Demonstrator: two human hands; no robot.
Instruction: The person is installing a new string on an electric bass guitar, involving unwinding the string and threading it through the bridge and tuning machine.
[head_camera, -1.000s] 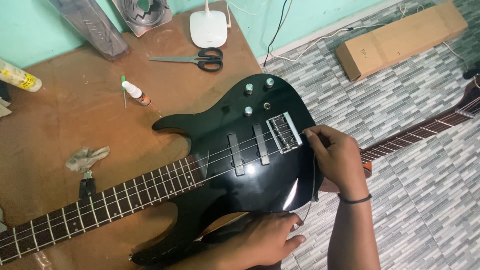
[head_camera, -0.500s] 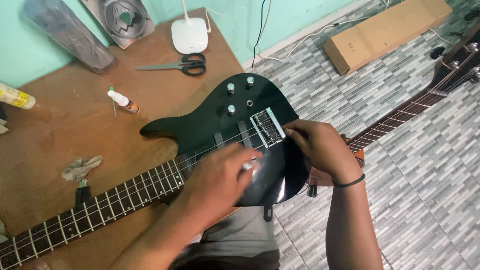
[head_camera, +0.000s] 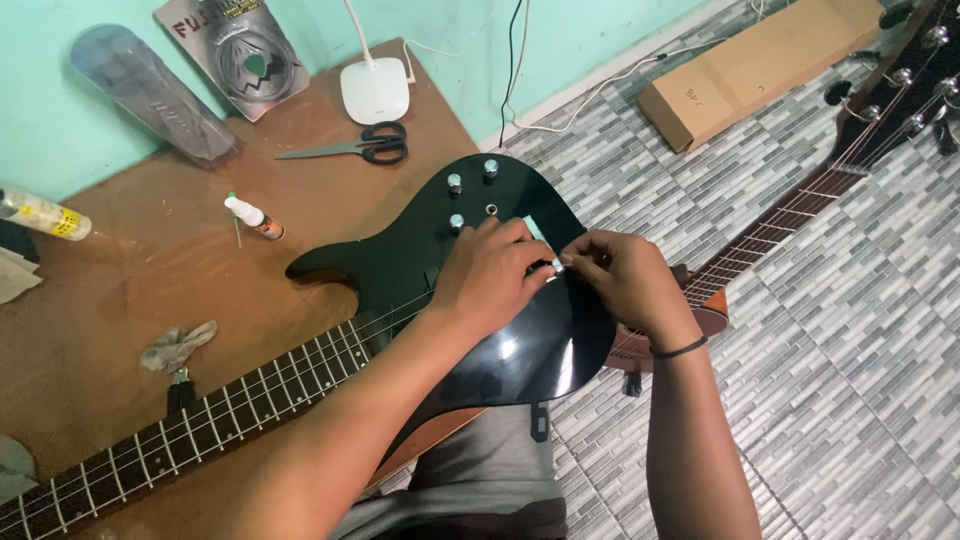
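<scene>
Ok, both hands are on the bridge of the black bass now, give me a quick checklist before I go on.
1. Bass resting on table and lap: ok.
2. Left hand on the bridge area: ok.
3. Right hand pinching something small at the bridge: ok; what it holds, cannot tell.
4. Strings running along the neck: ok; seated at the bridge, cannot tell, hands cover it.
5. Scissors clear of the body: ok.
6. Second guitar beneath the bass, near the right wrist: not ok, close.
</scene>
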